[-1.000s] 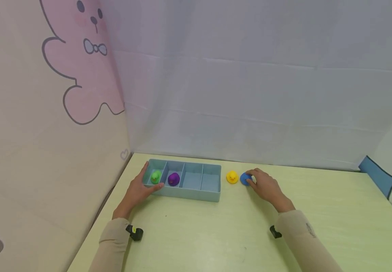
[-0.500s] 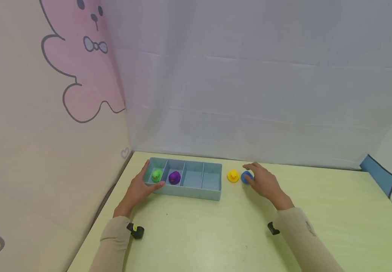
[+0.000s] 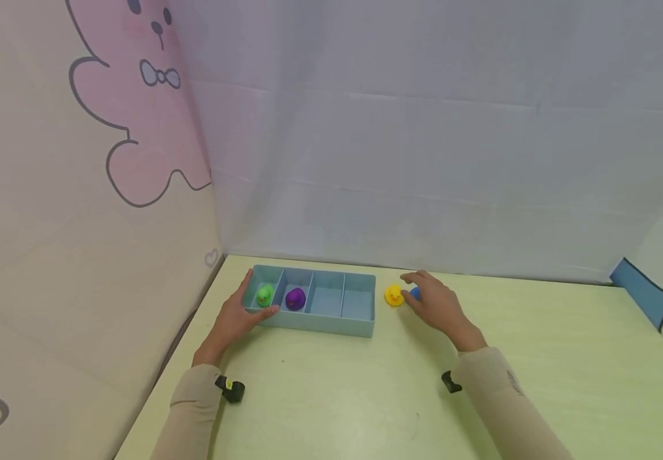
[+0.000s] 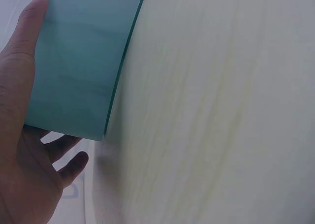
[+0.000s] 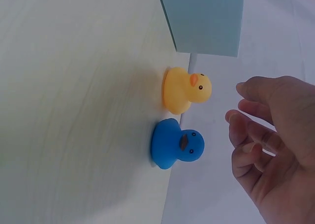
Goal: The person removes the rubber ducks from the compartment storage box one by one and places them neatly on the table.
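Along the back of the table lies a light blue divided box point(image 3: 357, 297). Its leftmost section holds a green rubber duck point(image 3: 265, 295), and the section beside it a purple rubber duck point(image 3: 295, 299). My left hand point(image 3: 232, 322) grips the box's left front corner, thumb along the front wall and fingers round the left end. Right of the box stand a yellow rubber duck point(image 5: 179, 91) and a blue rubber duck point(image 5: 170, 144), side by side. Over them hovers my right hand point(image 3: 434, 303), fingers loosely bent and holding nothing; it partly hides the blue duck in the head view.
The pale yellow-green table point(image 3: 343, 396) extends toward me and to the right. A grey-white curtain point(image 3: 423, 160) hangs behind its back edge. On the left rises a wall covering point(image 3: 50, 268) with a pink bear print.
My right hand was at the blue duck, then came off it and shifted left toward the yellow duck. Both ducks stayed in place. My left hand keeps its place on the box.
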{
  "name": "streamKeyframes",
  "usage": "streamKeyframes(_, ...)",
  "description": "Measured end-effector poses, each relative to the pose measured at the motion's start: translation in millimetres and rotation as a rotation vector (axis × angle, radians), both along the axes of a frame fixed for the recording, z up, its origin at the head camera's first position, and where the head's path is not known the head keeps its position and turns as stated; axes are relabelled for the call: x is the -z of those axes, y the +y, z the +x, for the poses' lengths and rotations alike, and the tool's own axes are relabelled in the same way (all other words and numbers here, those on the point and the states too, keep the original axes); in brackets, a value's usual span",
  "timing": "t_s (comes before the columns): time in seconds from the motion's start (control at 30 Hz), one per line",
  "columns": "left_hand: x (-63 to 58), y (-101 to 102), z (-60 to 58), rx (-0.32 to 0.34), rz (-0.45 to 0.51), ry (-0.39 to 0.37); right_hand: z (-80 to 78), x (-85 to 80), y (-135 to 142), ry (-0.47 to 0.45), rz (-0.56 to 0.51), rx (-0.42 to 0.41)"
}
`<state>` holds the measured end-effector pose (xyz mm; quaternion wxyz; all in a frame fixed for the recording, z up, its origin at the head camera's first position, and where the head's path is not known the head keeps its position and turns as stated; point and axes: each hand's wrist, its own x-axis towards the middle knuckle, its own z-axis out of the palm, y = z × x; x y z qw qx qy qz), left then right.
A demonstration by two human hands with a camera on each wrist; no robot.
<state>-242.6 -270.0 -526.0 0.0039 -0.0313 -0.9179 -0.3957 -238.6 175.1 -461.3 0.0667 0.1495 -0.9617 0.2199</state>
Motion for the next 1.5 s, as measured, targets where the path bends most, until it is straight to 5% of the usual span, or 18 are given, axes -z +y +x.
streamKeyframes(1.07,-2.7,2.1,-0.7,0.004,0.032,-0.011,-6.9,-31.1,-67.3,0.038,0.025,-0.116)
streamKeyframes(1.5,-1.7,0.3,2.1,-0.001,0.027,0.0,-9.3,-24.6,-97.4,0.044,-0.005,-0.186)
